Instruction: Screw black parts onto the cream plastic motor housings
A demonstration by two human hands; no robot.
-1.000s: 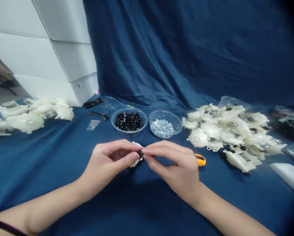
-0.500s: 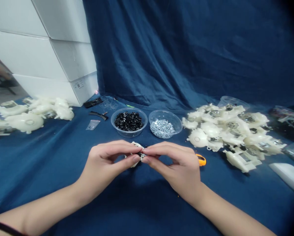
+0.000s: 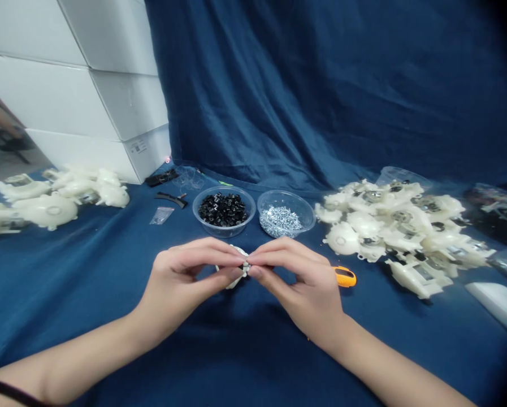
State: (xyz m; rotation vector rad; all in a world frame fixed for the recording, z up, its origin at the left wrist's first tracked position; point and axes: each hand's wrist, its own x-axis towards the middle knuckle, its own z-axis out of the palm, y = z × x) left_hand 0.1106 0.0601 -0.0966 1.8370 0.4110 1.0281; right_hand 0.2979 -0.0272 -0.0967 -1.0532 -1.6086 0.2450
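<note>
Left hand and right hand pinch a cream plastic part between closed fingers. It sits just in front of the bowl of black pieces.

I log left hand and right hand, forearms angled inward, each pinching thumb to forefinger, fingertips meeting centrally.

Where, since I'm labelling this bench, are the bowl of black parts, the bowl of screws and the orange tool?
bowl of black parts (image 3: 223, 232): head view, on its clear front wall.
bowl of screws (image 3: 308, 211): head view, on its bare right wall.
orange tool (image 3: 345, 276): head view, on its visible orange end.
</note>
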